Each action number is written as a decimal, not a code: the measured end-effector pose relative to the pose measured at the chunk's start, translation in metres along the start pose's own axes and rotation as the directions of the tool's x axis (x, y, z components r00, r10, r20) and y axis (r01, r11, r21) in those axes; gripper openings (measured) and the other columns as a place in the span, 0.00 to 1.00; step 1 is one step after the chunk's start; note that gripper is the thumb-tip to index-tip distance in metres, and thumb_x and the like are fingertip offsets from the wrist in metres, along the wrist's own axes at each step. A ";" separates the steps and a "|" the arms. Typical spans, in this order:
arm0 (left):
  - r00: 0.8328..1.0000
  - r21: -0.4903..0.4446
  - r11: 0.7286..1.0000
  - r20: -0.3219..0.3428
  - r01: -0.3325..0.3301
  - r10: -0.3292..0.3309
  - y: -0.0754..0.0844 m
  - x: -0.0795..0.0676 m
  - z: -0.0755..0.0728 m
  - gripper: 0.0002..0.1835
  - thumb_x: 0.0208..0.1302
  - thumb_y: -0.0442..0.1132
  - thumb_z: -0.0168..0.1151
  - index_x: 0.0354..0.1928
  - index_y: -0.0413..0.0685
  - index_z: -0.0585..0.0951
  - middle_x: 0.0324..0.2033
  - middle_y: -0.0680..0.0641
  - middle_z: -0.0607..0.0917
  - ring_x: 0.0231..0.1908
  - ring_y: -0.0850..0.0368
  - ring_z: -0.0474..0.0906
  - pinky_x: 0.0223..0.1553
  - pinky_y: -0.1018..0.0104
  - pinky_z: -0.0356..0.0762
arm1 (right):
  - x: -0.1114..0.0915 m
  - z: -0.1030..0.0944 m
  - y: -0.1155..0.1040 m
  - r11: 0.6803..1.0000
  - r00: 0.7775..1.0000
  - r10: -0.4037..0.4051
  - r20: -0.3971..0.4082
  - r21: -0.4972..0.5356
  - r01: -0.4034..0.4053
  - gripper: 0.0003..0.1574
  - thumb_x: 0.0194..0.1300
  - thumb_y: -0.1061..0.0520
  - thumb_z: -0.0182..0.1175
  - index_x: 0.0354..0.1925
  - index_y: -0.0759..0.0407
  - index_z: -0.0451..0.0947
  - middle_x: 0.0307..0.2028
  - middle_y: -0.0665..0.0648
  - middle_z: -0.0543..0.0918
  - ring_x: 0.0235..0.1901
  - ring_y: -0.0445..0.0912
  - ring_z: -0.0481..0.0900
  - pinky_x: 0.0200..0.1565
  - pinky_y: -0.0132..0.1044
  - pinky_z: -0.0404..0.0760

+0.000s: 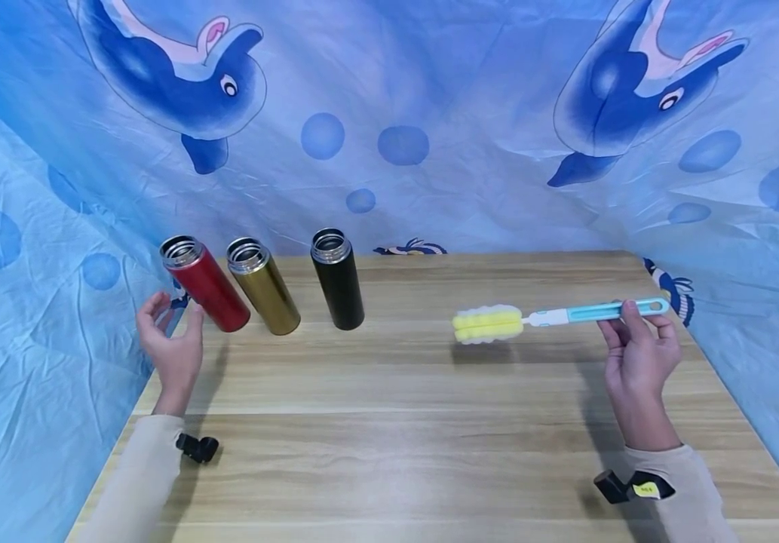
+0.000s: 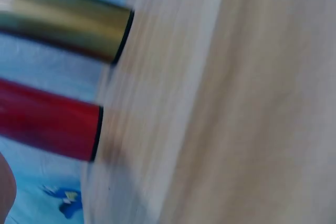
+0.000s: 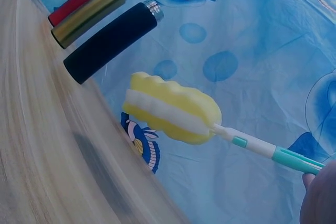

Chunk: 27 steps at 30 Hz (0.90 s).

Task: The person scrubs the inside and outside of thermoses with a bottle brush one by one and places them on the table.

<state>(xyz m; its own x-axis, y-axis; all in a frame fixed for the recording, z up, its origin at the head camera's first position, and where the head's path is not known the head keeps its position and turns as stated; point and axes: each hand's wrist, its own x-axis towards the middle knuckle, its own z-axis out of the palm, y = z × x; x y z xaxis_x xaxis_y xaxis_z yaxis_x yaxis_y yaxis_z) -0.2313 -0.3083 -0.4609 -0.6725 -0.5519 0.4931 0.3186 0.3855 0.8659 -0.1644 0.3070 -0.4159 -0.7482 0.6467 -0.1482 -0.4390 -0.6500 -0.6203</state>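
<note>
My right hand (image 1: 642, 362) grips the turquoise handle of a bottle brush (image 1: 487, 324), thumb on top. Its yellow and white sponge head points left, held above the table, and fills the middle of the right wrist view. On the left, my left hand (image 1: 173, 351) is beside a red thermos bottle (image 1: 211, 290), fingers spread and slightly bent, holding nothing. A gold thermos bottle (image 1: 267, 294) stands just right of the red one, and a black thermos bottle (image 1: 338, 286) a little farther right. All three stand upright with their steel mouths uncapped.
The wooden table (image 1: 389, 422) runs back to a blue cloth (image 1: 457, 196) printed with dolphins, which hangs behind it and along both sides. Small dark devices are strapped to both wrists, such as the left wrist camera (image 1: 197, 448).
</note>
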 end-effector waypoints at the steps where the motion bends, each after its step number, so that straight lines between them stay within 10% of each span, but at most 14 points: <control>1: 0.999 -0.009 0.999 -0.026 -0.048 0.048 0.006 -0.005 0.001 0.28 0.61 0.34 0.68 0.64 0.39 0.74 0.59 0.43 0.78 0.60 0.58 0.73 0.66 0.65 0.70 | 0.000 0.000 0.000 1.000 1.000 -0.004 -0.001 -0.002 0.004 0.19 0.60 0.70 0.71 0.45 0.66 0.73 0.35 0.65 0.86 0.26 0.51 0.88 0.34 0.39 0.87; 7: 0.983 -0.089 0.980 0.038 -0.177 0.181 0.025 -0.023 0.009 0.26 0.56 0.28 0.69 0.57 0.26 0.76 0.52 0.29 0.81 0.51 0.60 0.80 0.58 0.70 0.77 | 0.001 0.002 -0.001 1.000 1.000 -0.029 0.004 -0.011 0.030 0.20 0.59 0.69 0.72 0.46 0.66 0.73 0.36 0.65 0.86 0.27 0.51 0.88 0.35 0.39 0.87; 16: 0.969 0.006 0.998 0.240 -0.062 0.058 0.021 -0.035 0.024 0.33 0.59 0.31 0.73 0.65 0.32 0.72 0.63 0.34 0.78 0.63 0.34 0.74 0.65 0.64 0.74 | 0.003 0.005 0.000 0.998 0.998 -0.060 0.028 -0.017 0.060 0.18 0.58 0.73 0.71 0.45 0.70 0.74 0.34 0.66 0.87 0.26 0.50 0.88 0.31 0.37 0.86; 27: 0.913 0.079 0.990 0.385 0.116 -0.138 -0.014 -0.027 0.050 0.51 0.57 0.46 0.79 0.77 0.48 0.60 0.74 0.43 0.68 0.72 0.45 0.67 0.71 0.45 0.65 | -0.002 0.005 0.007 0.996 0.999 -0.031 0.031 -0.079 0.034 0.21 0.57 0.72 0.72 0.48 0.70 0.76 0.39 0.67 0.89 0.32 0.50 0.90 0.34 0.37 0.86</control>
<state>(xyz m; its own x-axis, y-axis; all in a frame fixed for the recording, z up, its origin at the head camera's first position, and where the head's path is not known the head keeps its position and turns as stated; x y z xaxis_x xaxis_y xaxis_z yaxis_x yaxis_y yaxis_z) -0.2512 -0.2621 -0.4901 -0.9147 -0.2720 0.2988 0.1847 0.3763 0.9079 -0.1690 0.2989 -0.4161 -0.7491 0.6541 -0.1048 -0.4235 -0.5945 -0.6835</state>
